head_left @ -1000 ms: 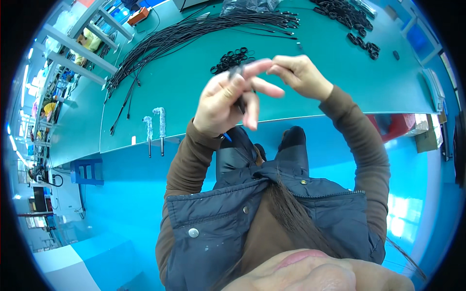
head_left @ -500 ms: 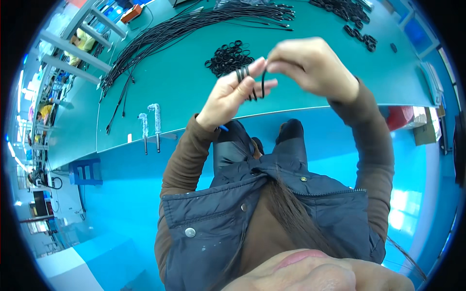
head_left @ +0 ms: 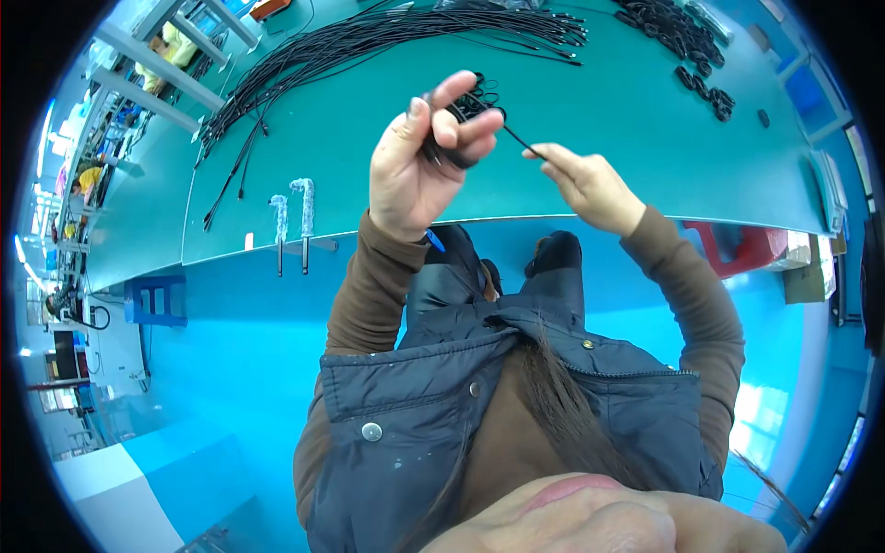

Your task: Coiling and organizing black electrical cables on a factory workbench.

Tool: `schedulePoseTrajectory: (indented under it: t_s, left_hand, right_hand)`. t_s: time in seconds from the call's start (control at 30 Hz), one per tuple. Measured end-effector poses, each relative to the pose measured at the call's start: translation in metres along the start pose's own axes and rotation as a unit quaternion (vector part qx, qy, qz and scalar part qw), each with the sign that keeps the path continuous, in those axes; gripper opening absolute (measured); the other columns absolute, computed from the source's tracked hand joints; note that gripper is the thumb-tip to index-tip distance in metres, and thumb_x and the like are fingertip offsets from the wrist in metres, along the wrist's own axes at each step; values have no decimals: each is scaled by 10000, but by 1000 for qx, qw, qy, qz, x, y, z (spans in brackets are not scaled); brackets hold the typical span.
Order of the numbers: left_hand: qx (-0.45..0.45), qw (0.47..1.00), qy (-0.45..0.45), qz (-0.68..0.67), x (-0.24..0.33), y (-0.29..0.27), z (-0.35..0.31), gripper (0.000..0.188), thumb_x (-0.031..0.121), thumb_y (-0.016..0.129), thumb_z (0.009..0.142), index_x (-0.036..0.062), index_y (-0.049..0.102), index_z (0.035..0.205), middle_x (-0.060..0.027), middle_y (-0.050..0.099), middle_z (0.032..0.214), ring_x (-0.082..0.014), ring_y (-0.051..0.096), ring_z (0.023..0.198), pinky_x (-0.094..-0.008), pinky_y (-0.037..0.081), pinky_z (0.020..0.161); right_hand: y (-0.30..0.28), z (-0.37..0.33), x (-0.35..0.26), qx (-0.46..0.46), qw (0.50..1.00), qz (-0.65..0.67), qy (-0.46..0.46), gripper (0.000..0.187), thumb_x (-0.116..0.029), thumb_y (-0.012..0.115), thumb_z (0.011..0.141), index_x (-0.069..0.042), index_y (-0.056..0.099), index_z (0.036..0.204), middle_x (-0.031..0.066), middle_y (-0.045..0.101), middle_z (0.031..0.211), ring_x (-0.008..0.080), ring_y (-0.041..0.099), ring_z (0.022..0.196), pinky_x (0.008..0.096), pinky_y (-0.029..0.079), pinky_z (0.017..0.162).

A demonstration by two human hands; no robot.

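Note:
A black cable point(head_left: 519, 139) is looped about the fingers of my left hand point(head_left: 407, 175), which is raised over the table's near edge with its palm turned up and its fingers partly curled. From there the cable runs taut down to the right. Its other stretch is pinched between the thumb and fingers of my right hand point(head_left: 597, 191), lower and to the right. Behind the left fingers lies a pile of small black rings point(head_left: 486, 92), partly hidden by that hand. The loops inside the left hand are blurred.
On the green tabletop point(head_left: 608, 120) a long bundle of black cables point(head_left: 369, 44) stretches across the far left. Coiled black cables point(head_left: 668, 29) lie at the far right. Two plastic-wrapped rods point(head_left: 303, 217) stick out at the near left edge. A red stool point(head_left: 728, 253) stands below right.
My right hand has moved down and right from the left fingers, drawing the cable into a straight line. My left hand has turned palm up and shifted slightly left, its fingers more curled.

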State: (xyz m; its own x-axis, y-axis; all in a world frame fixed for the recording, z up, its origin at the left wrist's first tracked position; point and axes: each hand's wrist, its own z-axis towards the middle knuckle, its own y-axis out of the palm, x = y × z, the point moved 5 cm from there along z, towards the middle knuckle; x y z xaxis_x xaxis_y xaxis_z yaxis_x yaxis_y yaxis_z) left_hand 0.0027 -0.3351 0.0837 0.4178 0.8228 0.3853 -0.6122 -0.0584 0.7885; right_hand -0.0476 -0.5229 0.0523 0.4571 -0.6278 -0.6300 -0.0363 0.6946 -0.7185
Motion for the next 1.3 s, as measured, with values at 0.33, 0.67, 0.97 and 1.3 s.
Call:
schedulePoseTrajectory:
  t_s: [0.33, 0.67, 0.97, 1.3]
  left_hand:
    - [151, 937, 96, 299, 16, -29, -5, 444, 211, 460, 1003, -43, 382, 1359, -207, 638, 1125, -326, 631, 1062, -353, 560, 858]
    - [86, 901, -82, 418, -35, -15, -26, 410, 155, 463, 999, -43, 395, 1352, -208, 661, 1064, -285, 657, 1007, -312, 557, 826]
    - [42, 939, -133, 314, -32, -19, -24, 417, 196, 432, 1010, -38, 407, 1354, -177, 682, 1015, -327, 645, 1021, -335, 535, 849]
    - [166, 959, 5, 229, -21, -41, -13, 410, 182, 473, 996, -47, 396, 1327, -231, 656, 1032, -324, 656, 991, -357, 518, 913]
  right_hand:
    - [-12, -33, -53, -93, 954, -268, -97, 151, -147, 591, 880, -51, 542, 985, 81, 616, 686, 251, 589, 520, 315, 436, 472]
    - [-55, 43, -69, 122, 926, -190, -301, 115, -74, 702, 788, -64, 649, 889, 18, 539, 658, 172, 452, 485, 274, 383, 456]
    - [17, 41, 21, 40, 995, 69, -55, 83, -155, 581, 905, -84, 618, 926, 59, 624, 694, 196, 551, 527, 308, 426, 497]
    - [44, -18, 1, -9, 966, -255, -28, 167, -151, 565, 916, -50, 514, 1039, 109, 659, 710, 225, 586, 490, 305, 427, 434]
